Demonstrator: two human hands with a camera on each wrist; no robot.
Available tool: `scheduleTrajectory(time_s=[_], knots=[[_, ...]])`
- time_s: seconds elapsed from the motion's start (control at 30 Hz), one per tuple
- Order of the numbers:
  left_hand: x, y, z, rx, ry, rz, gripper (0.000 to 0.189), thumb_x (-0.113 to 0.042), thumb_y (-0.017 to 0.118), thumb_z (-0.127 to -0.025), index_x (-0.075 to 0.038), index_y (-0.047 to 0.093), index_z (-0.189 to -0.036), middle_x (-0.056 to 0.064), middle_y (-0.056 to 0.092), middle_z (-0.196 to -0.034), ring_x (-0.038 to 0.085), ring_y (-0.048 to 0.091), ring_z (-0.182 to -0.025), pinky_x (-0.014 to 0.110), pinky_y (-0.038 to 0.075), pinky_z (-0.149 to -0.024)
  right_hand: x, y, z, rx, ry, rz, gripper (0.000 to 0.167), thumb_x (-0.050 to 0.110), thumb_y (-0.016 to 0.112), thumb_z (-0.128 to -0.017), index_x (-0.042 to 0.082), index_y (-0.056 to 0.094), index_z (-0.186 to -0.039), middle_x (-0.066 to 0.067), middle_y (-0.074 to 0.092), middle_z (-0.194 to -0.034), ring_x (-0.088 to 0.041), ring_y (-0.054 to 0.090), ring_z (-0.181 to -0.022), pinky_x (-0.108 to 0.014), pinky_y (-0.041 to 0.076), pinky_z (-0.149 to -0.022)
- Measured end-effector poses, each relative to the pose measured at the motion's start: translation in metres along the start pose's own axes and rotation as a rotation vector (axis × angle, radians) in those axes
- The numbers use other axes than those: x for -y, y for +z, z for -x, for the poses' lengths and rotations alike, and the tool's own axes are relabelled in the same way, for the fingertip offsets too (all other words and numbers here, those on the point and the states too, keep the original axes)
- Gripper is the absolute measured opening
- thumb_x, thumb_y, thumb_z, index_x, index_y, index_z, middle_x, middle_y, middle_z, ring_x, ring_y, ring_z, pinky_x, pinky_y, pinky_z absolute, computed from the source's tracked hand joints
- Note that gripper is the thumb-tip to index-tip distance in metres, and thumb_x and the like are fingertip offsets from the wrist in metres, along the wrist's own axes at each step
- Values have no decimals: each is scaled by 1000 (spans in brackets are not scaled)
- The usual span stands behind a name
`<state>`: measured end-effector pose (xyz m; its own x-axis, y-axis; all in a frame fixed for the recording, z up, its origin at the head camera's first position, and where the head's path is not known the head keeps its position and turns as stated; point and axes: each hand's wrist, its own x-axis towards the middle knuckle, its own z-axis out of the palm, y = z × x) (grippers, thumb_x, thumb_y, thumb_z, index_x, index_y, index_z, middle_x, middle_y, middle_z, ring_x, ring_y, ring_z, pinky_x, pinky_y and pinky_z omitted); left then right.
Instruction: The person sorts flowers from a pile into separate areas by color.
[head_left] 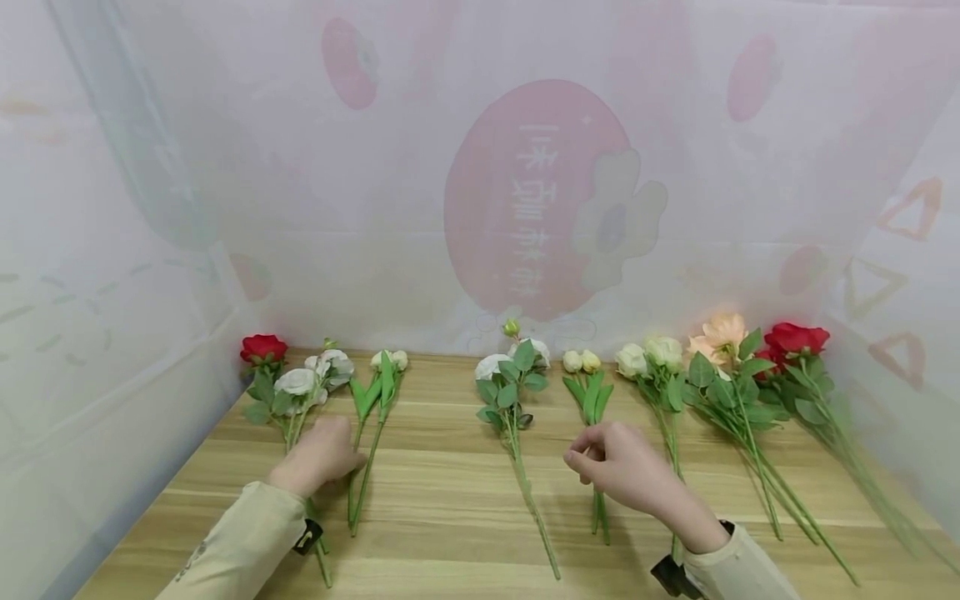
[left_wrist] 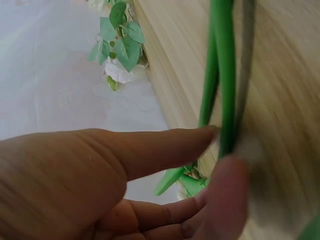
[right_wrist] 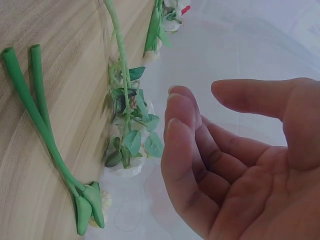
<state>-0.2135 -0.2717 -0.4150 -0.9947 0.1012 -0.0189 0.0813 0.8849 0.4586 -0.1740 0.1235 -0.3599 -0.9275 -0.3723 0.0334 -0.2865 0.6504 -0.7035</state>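
My left hand is at the white tulips on the left of the table. In the left wrist view, its thumb and a fingertip pinch a green tulip stem. The tulip heads are partly hidden behind the fingers there. Above another pair of pale tulips hovers my right hand, fingers loosely curled and thumb apart, holding nothing. The right wrist view shows those tulips' crossed green stems lying on the wood beside the hand. A white rose spray lies between the two hands.
Left of the left hand lie white roses and a red rose. To the right are cream roses, peach flowers and red roses. Printed cloth walls the wooden table at back and sides.
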Motion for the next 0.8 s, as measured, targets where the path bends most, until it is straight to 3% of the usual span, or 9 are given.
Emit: scheduleTrajectory(time_s=[0.13, 0.33, 0.4, 0.63, 0.8], knots=[[-3, 1, 1, 30, -22, 41, 17, 5, 61, -83, 1, 53, -69, 6, 53, -44, 15, 56, -35, 28, 46, -38, -1, 0, 0, 1, 1, 2, 16, 21, 65, -96, 7, 72, -95, 2, 62, -64, -26, 61, -58, -32, 48, -50], [-3, -2, 2, 58, -35, 18, 9, 11, 51, -79, 3, 55, -77, 10, 55, -55, 15, 56, -35, 27, 46, -37, -1, 1, 0, -5, -12, 21, 15, 22, 64, -97, 9, 72, -91, 3, 61, -63, -25, 61, -56, -31, 47, -49], [-2, -3, 3, 69, -39, 28, 10, 11, 51, -77, 2, 55, -76, 12, 55, -59, 14, 56, -36, 26, 46, -37, -2, 1, 1, -5, -16, 17, 15, 22, 65, -96, 9, 72, -91, 3, 61, -63, -25, 60, -55, -31, 47, -49], [3, -9, 4, 83, -45, 61, 14, 6, 55, -79, -1, 51, -68, 6, 53, -47, 12, 52, -37, 23, 40, -38, -1, 1, 2, -6, -19, 10, 17, 24, 65, -96, 9, 72, -92, 3, 61, -63, -25, 60, -55, -32, 47, -49], [5, -15, 3, 89, -28, 50, 16, 3, 57, -82, -3, 48, -70, 2, 45, -51, 12, 44, -41, 26, 38, -42, -1, 0, 1, -5, -19, 12, 17, 25, 65, -97, 9, 72, -92, 3, 61, -63, -25, 60, -55, -32, 46, -48]])
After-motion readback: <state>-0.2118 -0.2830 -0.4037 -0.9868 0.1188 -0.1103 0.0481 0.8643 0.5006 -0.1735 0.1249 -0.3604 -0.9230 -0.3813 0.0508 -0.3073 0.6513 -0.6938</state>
